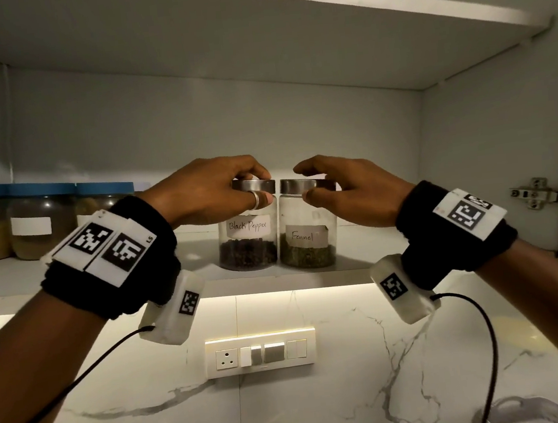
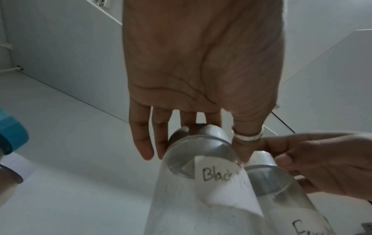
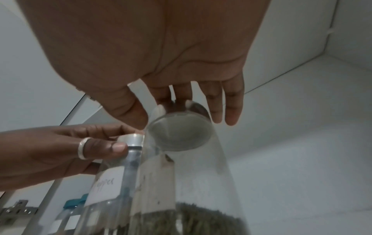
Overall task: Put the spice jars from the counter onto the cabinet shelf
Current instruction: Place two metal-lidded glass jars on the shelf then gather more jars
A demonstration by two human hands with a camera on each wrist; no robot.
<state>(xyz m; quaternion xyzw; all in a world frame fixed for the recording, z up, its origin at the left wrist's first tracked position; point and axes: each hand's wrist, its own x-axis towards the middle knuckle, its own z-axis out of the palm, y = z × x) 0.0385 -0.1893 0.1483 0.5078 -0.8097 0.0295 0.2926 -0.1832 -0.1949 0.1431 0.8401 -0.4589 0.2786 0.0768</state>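
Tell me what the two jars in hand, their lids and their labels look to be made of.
Pepper jar and fennel jar: clear and glossy, the contents showing through; probably glass, though clear plastic can't be ruled out. Pepper lid and fennel lid: grey with a brushed sheen, likely steel. Labels: matt white paper, handwritten; one edge lifts.

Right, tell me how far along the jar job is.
Done: the black pepper jar and fennel jar stand side by side on the cabinet shelf. In hand: the left hand and right hand each grip a lid from above. Left: letting go. The counter is out of view, so I cannot tell if jars remain.
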